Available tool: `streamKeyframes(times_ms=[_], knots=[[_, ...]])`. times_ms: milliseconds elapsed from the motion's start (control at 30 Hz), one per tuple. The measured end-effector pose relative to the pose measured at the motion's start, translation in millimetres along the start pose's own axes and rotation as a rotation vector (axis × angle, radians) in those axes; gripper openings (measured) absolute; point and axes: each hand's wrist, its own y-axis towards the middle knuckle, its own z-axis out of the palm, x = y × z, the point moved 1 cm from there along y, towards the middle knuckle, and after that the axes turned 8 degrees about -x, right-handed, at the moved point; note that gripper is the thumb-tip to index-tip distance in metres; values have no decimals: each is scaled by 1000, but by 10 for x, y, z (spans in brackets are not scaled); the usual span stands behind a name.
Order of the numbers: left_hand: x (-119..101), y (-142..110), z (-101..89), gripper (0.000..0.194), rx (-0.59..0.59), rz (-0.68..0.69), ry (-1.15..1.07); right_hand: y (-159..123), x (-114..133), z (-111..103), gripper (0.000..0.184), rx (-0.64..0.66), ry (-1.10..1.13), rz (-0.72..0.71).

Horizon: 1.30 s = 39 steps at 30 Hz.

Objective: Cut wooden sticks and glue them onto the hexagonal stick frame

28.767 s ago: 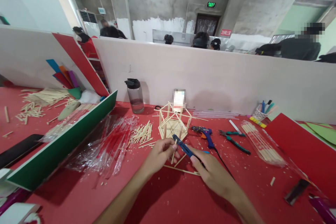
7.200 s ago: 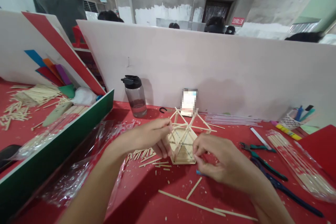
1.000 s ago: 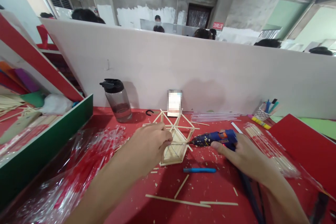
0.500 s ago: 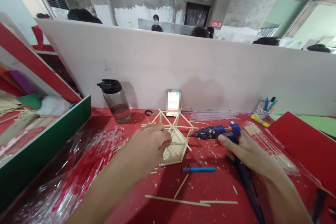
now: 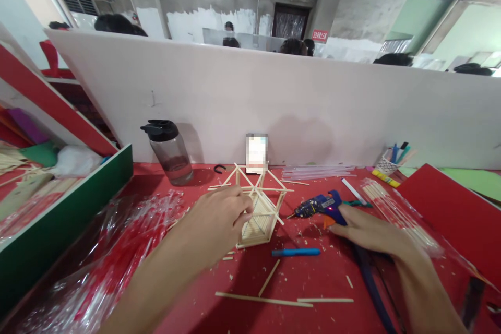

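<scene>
A small wooden stick frame (image 5: 261,229), with a slatted floor and crossing sticks on top, stands on the red table. My left hand (image 5: 225,211) is closed at its left side, fingertips pinching a stick of the frame; the fingers partly hide the grip. To the right, my right hand (image 5: 364,224) is round the handle of a blue hot glue gun (image 5: 315,206), which is tilted on its side low over the table, nozzle toward the frame but apart from it. A blue pen (image 5: 296,252) lies in front, near several loose sticks (image 5: 264,299).
A water bottle (image 5: 168,154) and a propped phone (image 5: 257,154) stand by the white partition (image 5: 219,99). Plastic wrapping (image 5: 113,255) covers the left. Bagged sticks (image 5: 399,214), a white marker (image 5: 354,191), a pen holder (image 5: 387,163) and a red board (image 5: 454,214) are on the right.
My right hand has lowered the glue gun and drawn its nozzle away from the frame, turning it onto its side. A white marker behind it has come into view. My left hand stays at the frame.
</scene>
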Motion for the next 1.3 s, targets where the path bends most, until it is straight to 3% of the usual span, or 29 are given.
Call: streamKeyframes(times_ms=[67,267,367,467,633,833,1000,1300], knots=[[-3,-1,-4,25,15,-12,-13,50,-2,107,22,31,-48,14],[-4,4,-16,22,12,-37,-50,206,-35,424,28,110,-243,80],[-8,3,-17,20,20,-44,-45,190,-13,398,23,112,-261,84],[-21,8,-22,20,38,-46,-32,86,153,198,21,35,-258,77],[-29,15,-16,22,14,-15,-9,-112,701,-94,16,-186,52,-158],[13,-2,51,18,-40,15,12,-69,1209,78,9,-297,214,-453],[24,-15,72,21,-53,35,-27,37,1352,238,9,-261,167,-550],[45,-21,-68,19,-40,-7,-49,128,1338,344,6,-304,91,-587]])
